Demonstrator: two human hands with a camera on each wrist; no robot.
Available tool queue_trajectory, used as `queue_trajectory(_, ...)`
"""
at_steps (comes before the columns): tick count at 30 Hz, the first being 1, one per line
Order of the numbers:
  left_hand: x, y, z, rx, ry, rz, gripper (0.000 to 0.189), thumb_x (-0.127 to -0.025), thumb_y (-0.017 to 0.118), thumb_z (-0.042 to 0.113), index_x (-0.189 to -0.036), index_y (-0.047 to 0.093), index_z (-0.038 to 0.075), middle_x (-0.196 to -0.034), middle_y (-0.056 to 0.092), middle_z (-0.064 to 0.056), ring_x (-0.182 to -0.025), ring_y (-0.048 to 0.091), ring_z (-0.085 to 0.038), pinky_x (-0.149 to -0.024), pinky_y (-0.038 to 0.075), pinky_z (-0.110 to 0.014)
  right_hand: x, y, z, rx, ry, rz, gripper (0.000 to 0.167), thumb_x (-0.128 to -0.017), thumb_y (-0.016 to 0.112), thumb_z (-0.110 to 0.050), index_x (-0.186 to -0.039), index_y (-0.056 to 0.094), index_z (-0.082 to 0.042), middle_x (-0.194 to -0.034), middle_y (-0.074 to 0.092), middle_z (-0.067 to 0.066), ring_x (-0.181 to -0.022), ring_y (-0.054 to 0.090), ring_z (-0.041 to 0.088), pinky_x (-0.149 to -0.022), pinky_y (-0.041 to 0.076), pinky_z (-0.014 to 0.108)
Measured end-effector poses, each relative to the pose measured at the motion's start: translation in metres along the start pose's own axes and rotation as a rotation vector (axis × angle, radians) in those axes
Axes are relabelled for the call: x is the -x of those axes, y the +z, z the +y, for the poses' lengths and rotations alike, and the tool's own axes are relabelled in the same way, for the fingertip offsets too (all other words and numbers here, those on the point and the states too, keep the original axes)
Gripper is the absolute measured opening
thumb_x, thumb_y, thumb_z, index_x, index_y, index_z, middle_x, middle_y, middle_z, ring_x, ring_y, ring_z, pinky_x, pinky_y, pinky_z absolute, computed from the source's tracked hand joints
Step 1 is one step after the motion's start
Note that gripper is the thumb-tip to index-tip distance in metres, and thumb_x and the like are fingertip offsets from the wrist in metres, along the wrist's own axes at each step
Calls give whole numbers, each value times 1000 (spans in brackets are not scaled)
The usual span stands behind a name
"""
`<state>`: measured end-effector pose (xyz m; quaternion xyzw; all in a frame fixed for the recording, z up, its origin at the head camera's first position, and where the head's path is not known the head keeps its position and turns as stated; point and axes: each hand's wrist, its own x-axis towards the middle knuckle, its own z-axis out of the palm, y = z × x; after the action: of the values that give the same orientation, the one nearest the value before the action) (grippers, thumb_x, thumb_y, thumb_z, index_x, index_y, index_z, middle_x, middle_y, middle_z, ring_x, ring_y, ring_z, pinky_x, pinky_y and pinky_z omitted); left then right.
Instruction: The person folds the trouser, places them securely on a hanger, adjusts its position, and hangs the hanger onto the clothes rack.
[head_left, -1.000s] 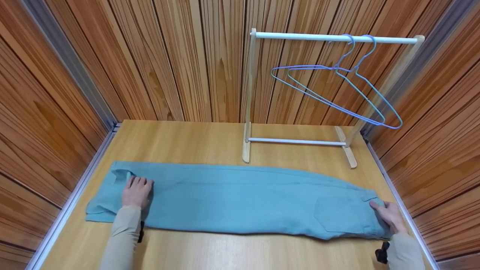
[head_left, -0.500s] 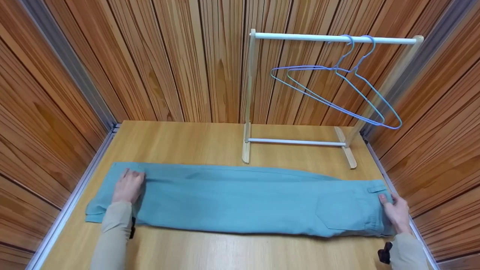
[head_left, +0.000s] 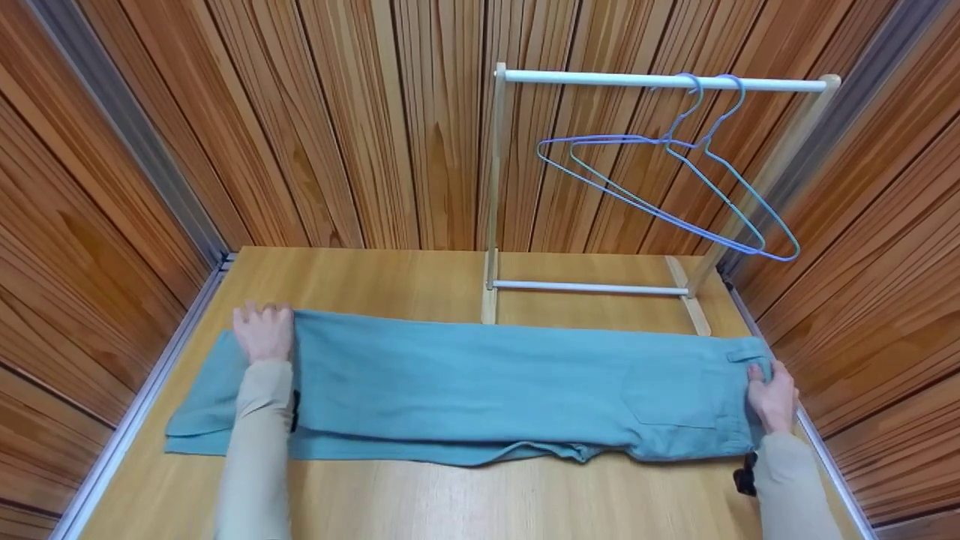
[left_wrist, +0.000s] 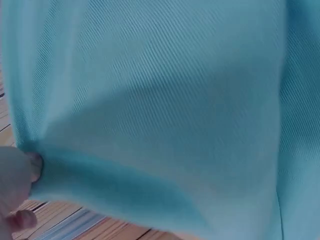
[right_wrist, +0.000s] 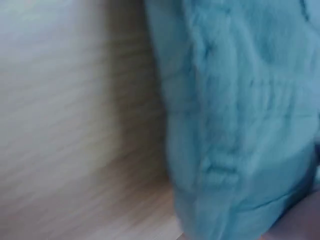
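Observation:
A pair of teal trousers (head_left: 465,382) lies lengthwise across the table, folded along its length, with the waistband at the right. My left hand (head_left: 264,334) pinches the hem end of the upper leg, raised at the far side. In the left wrist view, the fabric (left_wrist: 160,100) spreads from my thumb and fingers (left_wrist: 15,175). The lower leg's end (head_left: 199,412) shows to the left of that hand. At the waistband (head_left: 741,397), my right hand (head_left: 772,397) grips the cloth, thumb on top; its other fingers are mostly hidden. The right wrist view is blurred.
A small clothes rack (head_left: 589,286) with wooden feet stands at the back right, close behind the trousers. Two purple-blue wire hangers (head_left: 667,214) hang from its white top rail (head_left: 585,78). Wood-panelled walls (head_left: 360,127) enclose the table (head_left: 360,277) at the back and sides.
My left hand has taken the upper leg's end and moved it toward the back. My right hand has shifted the waistband back a little. The upper layer now lies further back, exposing the lower layer in front.

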<state>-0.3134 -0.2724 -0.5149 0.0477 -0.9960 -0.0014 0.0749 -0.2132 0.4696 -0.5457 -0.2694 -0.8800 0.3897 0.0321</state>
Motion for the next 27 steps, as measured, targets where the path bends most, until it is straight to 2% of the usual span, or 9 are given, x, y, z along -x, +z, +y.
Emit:
queue_trajectory(3,2,5,8,71,-70,-117,41,-100,40,0,-139,50,-4,-139,49,-33,-131,41,-56,-113,28,-66,0,7,-1,49,-8,14,56,-108,27,-31,-151,27,5,-144,39,36,-130,39,54,-106,30,65)
queue_trajectory(5,8,10,8,113,-107,-202,48,-101,37,2,-149,37,-3,-150,36,-33,-141,29,-56,-116,22,-71,2,10,1,76,-18,27,53,-107,30,-30,-149,31,3,-141,43,34,-126,41,52,-104,28,66)
queue_trajectory(7,16,16,6,154,-129,-258,52,-102,38,7,-153,30,-3,-155,27,-33,-143,23,-57,-115,20,-74,6,11,4,107,-29,28,53,-106,34,-30,-148,34,2,-143,41,34,-129,38,53,-104,24,69)
queue_trajectory(11,36,27,-10,249,-209,-284,57,-104,41,20,-154,26,-2,-157,20,-35,-143,19,-59,-110,22,-79,16,9,16,153,-22,16,55,-104,40,-30,-147,37,3,-148,37,36,-135,31,57,-105,21,72)
queue_trajectory(14,51,35,-30,339,-319,-305,64,-105,39,30,-155,18,-4,-157,11,-40,-143,10,-63,-109,17,-82,22,5,27,172,11,-26,63,-104,39,-38,-150,31,4,-149,34,37,-134,31,57,-104,26,69)
queue_trajectory(17,64,43,-52,425,-451,-355,71,-105,31,37,-156,8,-6,-155,1,-46,-142,3,-67,-111,12,-81,27,0,38,164,48,-81,74,-104,37,-48,-151,25,8,-147,34,39,-131,37,57,-103,34,65)
queue_trajectory(20,75,48,-71,483,-542,-390,70,-105,23,35,-155,2,-9,-154,-2,-48,-142,2,-66,-115,10,-77,31,-3,45,142,80,-121,81,-103,36,-54,-148,27,12,-144,36,40,-127,43,54,-100,41,60)
queue_trajectory(22,80,52,-80,503,-566,-394,68,-104,21,30,-154,2,-12,-153,-2,-49,-141,2,-65,-116,10,-75,33,-4,47,133,98,-134,82,-102,36,-55,-147,29,14,-143,37,40,-127,43,53,-100,41,60)
queue_trajectory(27,89,57,-94,508,-592,-388,67,-102,26,23,-153,3,-15,-151,-1,-48,-138,4,-65,-114,16,-72,35,0,48,170,130,-155,83,-101,36,-56,-147,29,13,-148,32,40,-132,35,56,-104,30,65)
